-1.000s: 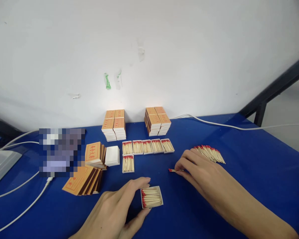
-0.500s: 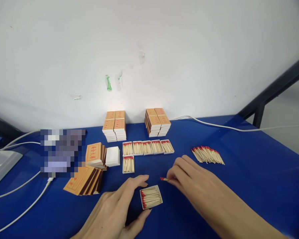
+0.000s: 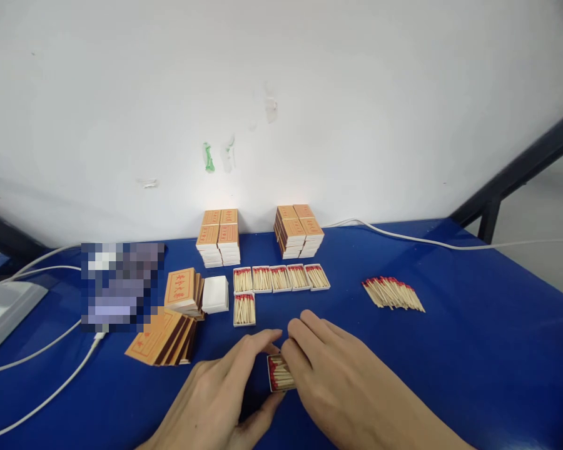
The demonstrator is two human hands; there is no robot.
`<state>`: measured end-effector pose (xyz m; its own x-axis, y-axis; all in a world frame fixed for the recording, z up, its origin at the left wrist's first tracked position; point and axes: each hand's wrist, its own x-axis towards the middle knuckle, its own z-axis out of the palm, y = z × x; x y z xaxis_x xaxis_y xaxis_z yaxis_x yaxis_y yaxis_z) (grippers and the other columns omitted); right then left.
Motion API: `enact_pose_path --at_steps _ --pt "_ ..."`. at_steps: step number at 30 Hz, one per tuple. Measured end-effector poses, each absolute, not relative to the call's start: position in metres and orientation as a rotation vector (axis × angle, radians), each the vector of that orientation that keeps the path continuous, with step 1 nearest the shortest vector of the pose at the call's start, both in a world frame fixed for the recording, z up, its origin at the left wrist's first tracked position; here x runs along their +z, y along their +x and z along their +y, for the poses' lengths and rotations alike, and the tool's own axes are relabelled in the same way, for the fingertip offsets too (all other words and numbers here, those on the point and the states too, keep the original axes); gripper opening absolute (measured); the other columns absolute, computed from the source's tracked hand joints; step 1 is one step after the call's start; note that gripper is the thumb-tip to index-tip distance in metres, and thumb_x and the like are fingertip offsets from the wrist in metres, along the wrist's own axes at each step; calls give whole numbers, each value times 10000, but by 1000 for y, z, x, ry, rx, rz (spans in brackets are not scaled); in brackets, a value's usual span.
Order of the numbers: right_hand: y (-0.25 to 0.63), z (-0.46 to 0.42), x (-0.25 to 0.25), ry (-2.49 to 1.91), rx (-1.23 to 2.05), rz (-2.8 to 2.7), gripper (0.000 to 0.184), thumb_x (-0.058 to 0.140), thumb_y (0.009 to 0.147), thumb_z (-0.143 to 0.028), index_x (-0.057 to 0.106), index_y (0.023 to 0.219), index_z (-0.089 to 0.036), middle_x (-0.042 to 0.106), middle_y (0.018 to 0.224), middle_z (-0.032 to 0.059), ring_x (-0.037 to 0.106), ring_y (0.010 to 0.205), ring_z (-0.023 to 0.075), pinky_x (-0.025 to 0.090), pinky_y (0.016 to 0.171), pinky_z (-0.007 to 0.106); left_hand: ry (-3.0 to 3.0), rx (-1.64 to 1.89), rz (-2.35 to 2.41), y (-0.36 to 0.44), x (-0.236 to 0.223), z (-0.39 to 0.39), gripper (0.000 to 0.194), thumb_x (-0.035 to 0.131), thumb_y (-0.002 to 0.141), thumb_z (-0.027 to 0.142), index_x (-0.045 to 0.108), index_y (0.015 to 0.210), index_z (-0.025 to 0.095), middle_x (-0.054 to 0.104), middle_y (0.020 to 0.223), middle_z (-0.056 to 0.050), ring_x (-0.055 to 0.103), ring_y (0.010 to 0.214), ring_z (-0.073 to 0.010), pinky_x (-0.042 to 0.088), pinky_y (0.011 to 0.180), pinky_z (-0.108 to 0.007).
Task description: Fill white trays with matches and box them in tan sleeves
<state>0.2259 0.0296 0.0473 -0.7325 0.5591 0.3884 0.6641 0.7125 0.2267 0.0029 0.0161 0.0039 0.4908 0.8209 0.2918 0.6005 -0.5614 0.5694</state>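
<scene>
A small white matchbox tray [image 3: 281, 374] full of red-headed matches lies at the front of the blue table. My left hand [image 3: 216, 387] brackets it, thumb at its near edge and forefinger at its far edge. Over the tray's right part bends my right hand [image 3: 331, 375], its fingers curled together. Its fingertips are hidden, so whether a match is between them does not show. Beyond my hands stand several filled trays [image 3: 271, 279] in a row, with one more filled tray [image 3: 244, 310] in front. A loose pile of matches [image 3: 394, 294] lies to the right.
Two stacks of closed matchboxes, a left stack [image 3: 218, 237] and a right stack [image 3: 299, 231], stand near the wall. Orange matchbox sleeves [image 3: 162, 337] and white trays [image 3: 215, 294] sit at left. A pixelated object [image 3: 122, 284] with a white cable [image 3: 65, 390] lies farther left.
My right hand, pinching a match earlier, has moved left and over the tray. It now covers the tray's right side. My left hand stays about the tray.
</scene>
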Motion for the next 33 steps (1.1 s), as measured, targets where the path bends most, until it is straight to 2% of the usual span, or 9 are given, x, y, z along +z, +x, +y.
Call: enact_pose_path --at_steps 2,4,6,8,13,20,26,30,33 --pt "223 30 48 -975 -519 -2627 65 773 854 -131 808 889 -174 754 822 46 661 794 239 565 683 380 2351 754 1188 3 5 17 630 656 1024 193 446 1612 282 848 1249 -62 536 431 -103 518 411 -244" --pt "221 30 47 -978 -514 -2617 45 810 837 -146 803 870 -176 739 799 37 652 783 234 553 660 377 2348 752 1183 2 5 17 638 653 1017 179 442 1611 275 833 1016 -1 534 422 -117 510 411 -239" --pt "220 30 45 -980 -501 -2613 59 838 823 -151 798 859 -176 731 791 32 642 775 232 541 640 379 2343 745 1185 2 5 17 649 664 1006 172 446 1608 280 703 760 87 530 411 -135 497 414 -234" --pt "220 31 43 -982 -487 -2610 74 857 818 -157 792 846 -177 726 788 28 637 770 233 534 631 387 2336 732 1195 2 4 16 658 681 1006 177 448 1613 286 575 655 131 515 402 -142 480 415 -231" --pt "225 33 42 -964 -429 -2630 137 883 804 -107 779 864 -174 732 821 15 666 816 240 546 673 389 2354 734 1209 3 2 14 653 694 1019 199 448 1618 284 473 622 147 465 395 -142 430 408 -236" --pt "242 35 42 -987 -243 -2680 280 897 743 -32 728 892 -198 723 885 12 630 813 237 579 745 408 2358 751 1192 4 3 16 625 635 1038 180 421 1609 317 575 690 118 439 409 -140 407 415 -246" --pt "247 40 42 -1088 61 -2616 193 814 973 -53 709 935 -210 725 930 8 684 873 216 614 831 375 2356 766 1181 3 1 15 635 605 1061 204 381 1648 300 658 773 78 455 436 -144 419 422 -250" --pt "248 41 42 -1149 304 -2469 223 834 967 -37 708 1030 -211 733 1004 9 712 910 211 611 748 330 2356 733 1193 3 0 14 638 613 1062 210 387 1653 293 532 671 120 453 419 -153 389 412 -251" --pt "246 41 41 -1164 447 -2397 239 809 975 -19 703 1031 -227 725 1033 3 720 939 207 613 739 312 2368 737 1215 3 2 14 620 620 1068 223 405 1644 299 453 646 133 464 415 -156 383 416 -250"
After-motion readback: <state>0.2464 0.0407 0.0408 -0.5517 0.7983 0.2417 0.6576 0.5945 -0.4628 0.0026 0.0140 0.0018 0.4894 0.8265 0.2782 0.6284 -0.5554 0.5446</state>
